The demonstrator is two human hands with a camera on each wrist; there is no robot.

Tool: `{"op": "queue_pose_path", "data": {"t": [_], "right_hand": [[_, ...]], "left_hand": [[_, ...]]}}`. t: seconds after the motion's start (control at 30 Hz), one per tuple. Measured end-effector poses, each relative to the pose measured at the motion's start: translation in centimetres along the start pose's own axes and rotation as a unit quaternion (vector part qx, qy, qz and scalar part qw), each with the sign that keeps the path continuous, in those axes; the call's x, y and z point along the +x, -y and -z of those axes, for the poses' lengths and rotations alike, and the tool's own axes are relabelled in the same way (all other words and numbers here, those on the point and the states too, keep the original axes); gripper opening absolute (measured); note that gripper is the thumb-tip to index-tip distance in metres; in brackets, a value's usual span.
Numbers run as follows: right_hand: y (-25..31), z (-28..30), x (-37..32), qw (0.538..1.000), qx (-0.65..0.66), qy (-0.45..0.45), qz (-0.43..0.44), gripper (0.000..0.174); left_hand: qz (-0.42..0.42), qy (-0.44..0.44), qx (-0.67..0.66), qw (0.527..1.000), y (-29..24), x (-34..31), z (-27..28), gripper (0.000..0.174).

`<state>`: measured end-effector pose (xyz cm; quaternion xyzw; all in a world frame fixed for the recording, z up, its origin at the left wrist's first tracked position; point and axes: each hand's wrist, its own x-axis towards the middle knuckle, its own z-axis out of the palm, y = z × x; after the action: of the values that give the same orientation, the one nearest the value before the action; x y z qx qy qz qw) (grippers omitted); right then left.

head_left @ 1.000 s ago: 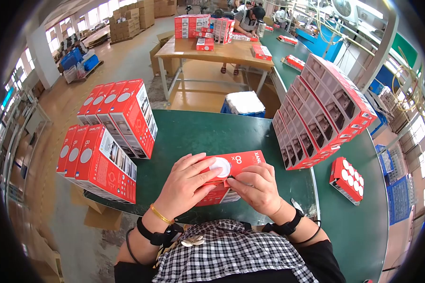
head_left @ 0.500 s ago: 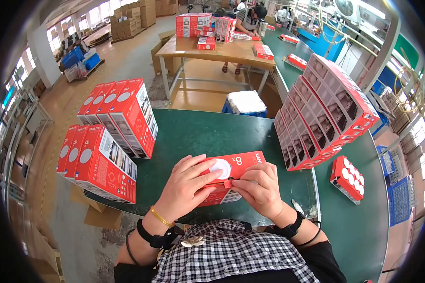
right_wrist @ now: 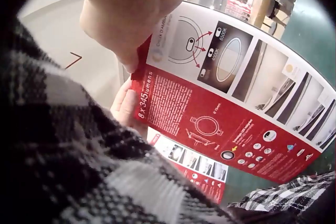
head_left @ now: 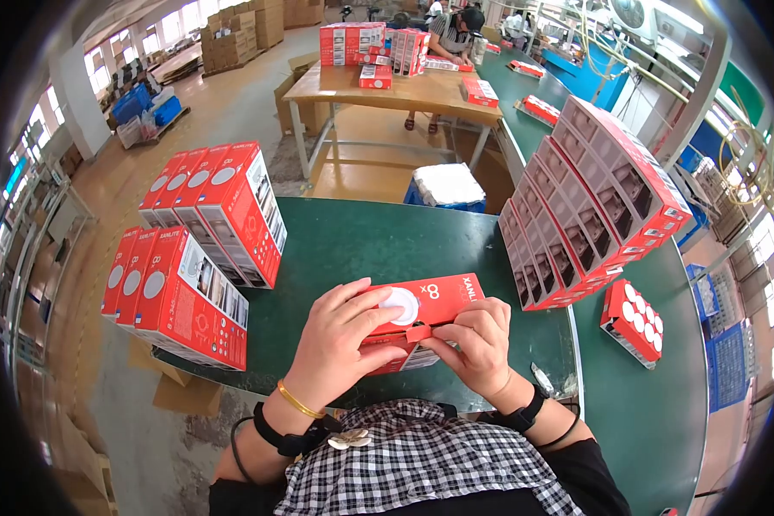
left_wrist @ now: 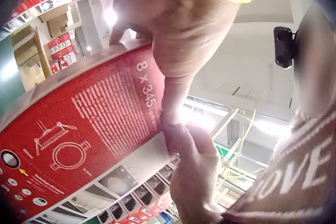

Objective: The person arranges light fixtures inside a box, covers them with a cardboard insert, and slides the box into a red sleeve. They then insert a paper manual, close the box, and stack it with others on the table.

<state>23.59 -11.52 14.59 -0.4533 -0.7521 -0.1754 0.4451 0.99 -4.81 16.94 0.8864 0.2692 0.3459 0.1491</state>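
Observation:
A red carton (head_left: 451,291) marked XANLITE and "8x" stands on the green table in front of me, its narrow face up. My left hand (head_left: 335,335) holds it, fingers across the upper face over a printed round lamp, thumb along the near edge. With thumb and forefinger, my right hand (head_left: 477,346) pinches at a small red flap (head_left: 418,333) on that edge. Printed text and a ring drawing cover the side panel (left_wrist: 100,113) in the left wrist view. In the right wrist view, the carton's photo panel (right_wrist: 268,77) faces the camera, under the right hand.
Red cartons (head_left: 211,193) stand in two rows at the left. A tall leaning stack of cartons (head_left: 589,202) is at the right, beside an open carton of white round lamps (head_left: 635,322). Beyond are a wooden table (head_left: 353,90) with more cartons and a person bending (head_left: 456,34).
The dark gap beside the red flap is now covered by the flap. My left thumb has shifted right along the near edge, while the right hand stays close to its earlier place.

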Motion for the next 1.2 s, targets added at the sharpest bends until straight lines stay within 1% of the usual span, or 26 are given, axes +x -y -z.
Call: {"op": "queue_pose_path", "data": {"t": [0.03,0.1,0.2,0.27,0.3,0.37,0.4,0.47,0.5,0.57,0.6,0.67,0.7,0.73,0.77,0.8,0.87,1.03,1.2], "right_hand": [[-0.1,0.1,0.0,1.0,0.002,0.004,0.0,0.033],[-0.2,0.2,-0.2,1.0,0.004,0.008,-0.001,0.033],[0.0,0.6,-0.1,1.0,0.01,0.023,-0.013,0.032],[0.4,0.9,0.8,0.995,0.057,0.043,-0.07,0.028],[0.3,1.0,1.1,0.995,0.059,0.042,-0.071,0.028],[0.0,1.1,1.5,0.995,0.075,0.067,-0.03,0.024],[-0.1,1.1,1.3,0.994,0.076,0.067,-0.03,0.024],[-0.5,0.9,0.8,0.994,0.068,0.08,0.01,0.024],[-0.4,1.0,0.8,0.994,0.071,0.082,0.011,0.024],[0.1,1.2,1.1,0.986,0.059,0.133,-0.079,0.029],[0.2,1.6,1.4,0.986,0.061,0.133,-0.079,0.029],[-0.2,2.3,2.5,0.97,0.058,0.214,-0.1,0.04],[-0.6,2.4,3.0,0.971,0.056,0.21,-0.102,0.04],[-1.1,2.5,3.4,0.976,0.034,0.199,-0.087,0.045],[-1.4,2.6,3.7,0.979,0.012,0.189,-0.073,0.05],[-1.8,2.6,3.9,0.979,0.012,0.187,-0.075,0.05],[-2.4,2.3,3.9,0.971,0.04,0.228,-0.056,0.058],[-1.9,2.1,3.4,0.973,0.027,0.22,-0.059,0.056],[-1.6,1.9,3.1,0.975,0.026,0.208,-0.067,0.053]], "left_hand": [[-0.002,0.001,-0.001,1.0,-0.1,0.1,-0.4,0.047],[0.002,-0.052,0.039,0.998,-0.3,-0.1,-1.4,0.045],[-0.008,-0.077,0.039,0.996,-0.4,0.1,-1.7,0.041],[-0.009,-0.076,0.04,0.996,-0.5,0.0,-1.7,0.041],[-0.009,-0.078,0.042,0.996,-0.5,0.0,-1.7,0.041],[-0.004,-0.078,0.042,0.996,-0.6,-0.1,-1.8,0.04],[0.0,-0.078,0.041,0.996,-0.7,-0.1,-1.8,0.039],[0.005,-0.077,0.039,0.996,-0.8,0.0,-1.8,0.039],[0.01,-0.076,0.037,0.996,-0.9,0.0,-1.8,0.04],[0.014,-0.084,0.051,0.995,-0.8,0.1,-2.1,0.039],[0.014,-0.091,0.063,0.994,-0.8,0.1,-2.3,0.039],[0.012,-0.086,0.058,0.995,-0.7,0.0,-2.4,0.039],[0.01,-0.083,0.052,0.995,-0.7,0.1,-2.4,0.039],[0.006,-0.082,0.052,0.995,-1.0,0.3,-2.3,0.039],[0.019,-0.095,0.058,0.994,-1.6,0.4,-2.1,0.039],[0.033,-0.108,0.064,0.992,-1.9,0.5,-2.0,0.039],[0.036,-0.095,0.066,0.993,-1.9,0.6,-2.1,0.039],[0.048,-0.076,0.076,0.993,-2.2,0.6,-2.2,0.038],[0.045,-0.098,0.083,0.991,-2.2,0.5,-2.7,0.036]]}}
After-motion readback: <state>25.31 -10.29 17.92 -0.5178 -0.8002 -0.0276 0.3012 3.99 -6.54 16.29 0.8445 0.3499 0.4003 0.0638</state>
